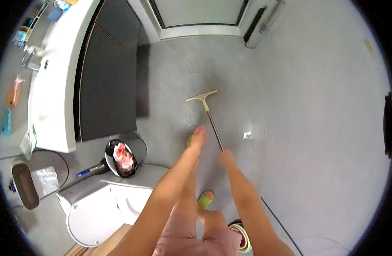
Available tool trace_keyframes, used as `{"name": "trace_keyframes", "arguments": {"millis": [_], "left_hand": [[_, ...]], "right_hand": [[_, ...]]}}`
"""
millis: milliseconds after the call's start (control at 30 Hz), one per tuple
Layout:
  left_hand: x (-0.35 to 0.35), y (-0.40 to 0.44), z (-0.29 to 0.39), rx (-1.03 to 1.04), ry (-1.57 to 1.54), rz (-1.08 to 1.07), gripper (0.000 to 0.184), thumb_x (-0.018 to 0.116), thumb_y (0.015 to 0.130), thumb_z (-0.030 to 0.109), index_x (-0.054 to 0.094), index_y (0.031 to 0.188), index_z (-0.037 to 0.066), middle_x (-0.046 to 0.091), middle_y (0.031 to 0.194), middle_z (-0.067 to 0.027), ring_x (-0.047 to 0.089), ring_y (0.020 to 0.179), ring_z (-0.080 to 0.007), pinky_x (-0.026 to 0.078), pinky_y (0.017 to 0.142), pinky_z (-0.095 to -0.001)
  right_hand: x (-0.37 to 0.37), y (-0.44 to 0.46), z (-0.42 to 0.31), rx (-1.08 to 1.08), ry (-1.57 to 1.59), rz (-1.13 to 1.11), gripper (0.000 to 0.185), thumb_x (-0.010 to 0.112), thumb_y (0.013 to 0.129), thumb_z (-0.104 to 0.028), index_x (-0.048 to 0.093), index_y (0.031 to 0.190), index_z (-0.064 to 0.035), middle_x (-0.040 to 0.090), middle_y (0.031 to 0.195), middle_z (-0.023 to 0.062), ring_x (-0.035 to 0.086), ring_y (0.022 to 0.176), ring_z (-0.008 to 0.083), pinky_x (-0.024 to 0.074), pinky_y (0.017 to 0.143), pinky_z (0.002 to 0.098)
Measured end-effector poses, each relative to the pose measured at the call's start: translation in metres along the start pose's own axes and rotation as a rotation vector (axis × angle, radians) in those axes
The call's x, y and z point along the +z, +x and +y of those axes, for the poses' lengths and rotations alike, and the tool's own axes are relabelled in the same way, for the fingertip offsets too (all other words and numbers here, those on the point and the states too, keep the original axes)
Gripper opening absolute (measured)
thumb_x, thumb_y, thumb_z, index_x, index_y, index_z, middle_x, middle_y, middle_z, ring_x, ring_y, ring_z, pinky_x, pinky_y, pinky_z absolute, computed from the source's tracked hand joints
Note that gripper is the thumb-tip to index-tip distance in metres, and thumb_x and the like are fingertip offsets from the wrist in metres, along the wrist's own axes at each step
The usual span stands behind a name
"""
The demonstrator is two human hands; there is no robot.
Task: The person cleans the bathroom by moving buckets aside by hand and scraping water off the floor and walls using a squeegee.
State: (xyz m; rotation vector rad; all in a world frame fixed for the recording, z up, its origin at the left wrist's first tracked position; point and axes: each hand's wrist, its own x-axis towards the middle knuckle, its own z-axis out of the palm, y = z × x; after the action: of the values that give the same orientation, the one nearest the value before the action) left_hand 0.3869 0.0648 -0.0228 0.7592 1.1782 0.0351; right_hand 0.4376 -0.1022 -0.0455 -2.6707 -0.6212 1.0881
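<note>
A squeegee with a pale T-shaped head [202, 96] and a thin metal handle lies across the middle of the view, its head on the grey floor [174, 64]. My right hand [227, 158] is wrapped round the lower end of the handle. To the left of the handle, my left hand [199, 137] is held out with its fingers apart, touching nothing that I can see. Below it a green slipper shows partly behind the arm, and the other green slipper [206, 199] is on my foot further down.
On the left stand a dark cabinet [106, 81] with a white sink, a lined waste bin [122, 158] and a white toilet [93, 217]. A door frame [200, 30] is at the top. Basins [243, 239] and a dark cable lie at lower right.
</note>
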Motion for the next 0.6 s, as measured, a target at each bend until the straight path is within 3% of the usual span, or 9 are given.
{"name": "trace_keyframes", "arguments": {"millis": [67, 200, 233, 267, 300, 333, 500, 567, 600], "left_hand": [[0.015, -0.028, -0.054, -0.081, 0.059, -0.017, 0.036, 0.046, 0.085, 0.027, 0.043, 0.120, 0.018, 0.047, 0.118, -0.0022, 0.048, 0.100, -0.0178, 0.042, 0.080, -0.0369], [0.031, -0.103, -0.152, -0.196, -0.065, -0.050, 0.035, 0.046, 0.085, 0.027, 0.045, 0.118, 0.017, 0.049, 0.116, -0.0022, 0.050, 0.096, -0.0179, 0.043, 0.078, -0.0367], [0.028, -0.118, -0.172, -0.215, -0.049, -0.088, 0.034, 0.046, 0.085, 0.027, 0.046, 0.117, 0.016, 0.050, 0.114, -0.0025, 0.051, 0.094, -0.0179, 0.043, 0.077, -0.0359], [0.025, -0.131, -0.187, -0.234, -0.035, -0.125, 0.034, 0.046, 0.085, 0.028, 0.046, 0.117, 0.016, 0.052, 0.112, -0.0027, 0.052, 0.092, -0.0180, 0.044, 0.077, -0.0351], [0.021, -0.145, -0.195, -0.229, -0.038, -0.121, 0.034, 0.046, 0.085, 0.028, 0.046, 0.117, 0.016, 0.052, 0.112, -0.0027, 0.052, 0.092, -0.0180, 0.044, 0.077, -0.0351], [0.019, -0.156, -0.200, -0.244, -0.004, -0.109, 0.035, 0.047, 0.085, 0.029, 0.045, 0.118, 0.015, 0.053, 0.111, -0.0031, 0.052, 0.094, -0.0176, 0.044, 0.078, -0.0348], [0.007, -0.162, -0.209, -0.267, 0.036, -0.081, 0.036, 0.046, 0.085, 0.028, 0.045, 0.118, 0.015, 0.053, 0.111, -0.0034, 0.052, 0.097, -0.0169, 0.043, 0.079, -0.0343], [0.000, -0.152, -0.208, -0.203, 0.066, -0.102, 0.033, 0.049, 0.084, 0.029, 0.050, 0.113, 0.014, 0.055, 0.107, -0.0029, 0.054, 0.089, -0.0160, 0.043, 0.073, -0.0319], [-0.005, -0.149, -0.207, -0.203, 0.064, -0.097, 0.033, 0.049, 0.084, 0.029, 0.050, 0.113, 0.014, 0.055, 0.107, -0.0029, 0.054, 0.089, -0.0160, 0.043, 0.073, -0.0319]], "right_hand": [[0.028, -0.055, 0.049, 0.230, 0.089, -0.101, 0.038, 0.042, 0.086, -0.034, 0.052, 0.094, 0.0022, 0.058, 0.089, 0.0245, 0.056, 0.087, 0.0393, 0.0449, 0.074, 0.0451], [0.056, -0.199, 0.170, 0.333, 0.028, -0.251, 0.032, 0.043, 0.086, -0.028, 0.051, 0.095, 0.0010, 0.056, 0.095, 0.0227, 0.054, 0.089, 0.0381, 0.0434, 0.075, 0.0445], [0.103, -0.228, 0.243, 0.225, -0.077, -0.282, 0.030, 0.044, 0.085, -0.026, 0.052, 0.098, -0.0004, 0.055, 0.096, 0.0214, 0.054, 0.090, 0.0364, 0.0443, 0.075, 0.0438], [0.059, -0.277, 0.234, 0.182, -0.110, -0.290, 0.028, 0.046, 0.083, -0.023, 0.054, 0.100, -0.0028, 0.055, 0.099, 0.0186, 0.053, 0.093, 0.0339, 0.0454, 0.075, 0.0426], [0.062, -0.311, 0.270, -0.047, -0.391, -0.388, 0.026, 0.046, 0.083, -0.021, 0.056, 0.099, -0.0034, 0.055, 0.099, 0.0189, 0.053, 0.094, 0.0334, 0.0451, 0.076, 0.0438], [0.064, -0.337, 0.300, -0.005, -0.385, -0.395, 0.025, 0.044, 0.085, -0.022, 0.058, 0.095, -0.0033, 0.055, 0.097, 0.0205, 0.055, 0.087, 0.0354, 0.0446, 0.076, 0.0448], [0.001, -0.368, 0.271, 0.340, -0.210, -0.304, 0.033, 0.041, 0.087, -0.030, 0.056, 0.093, -0.0024, 0.057, 0.091, 0.0232, 0.056, 0.082, 0.0382, 0.0447, 0.070, 0.0464], [0.024, -0.342, 0.269, 0.106, -0.178, -0.158, 0.036, 0.040, 0.087, -0.034, 0.054, 0.091, -0.0013, 0.058, 0.086, 0.0239, 0.056, 0.082, 0.0400, 0.0437, 0.066, 0.0489], [0.013, -0.320, 0.233, 0.139, -0.137, -0.150, 0.035, 0.040, 0.087, -0.034, 0.053, 0.090, -0.0013, 0.058, 0.084, 0.0236, 0.056, 0.079, 0.0405, 0.0436, 0.065, 0.0491]]}}
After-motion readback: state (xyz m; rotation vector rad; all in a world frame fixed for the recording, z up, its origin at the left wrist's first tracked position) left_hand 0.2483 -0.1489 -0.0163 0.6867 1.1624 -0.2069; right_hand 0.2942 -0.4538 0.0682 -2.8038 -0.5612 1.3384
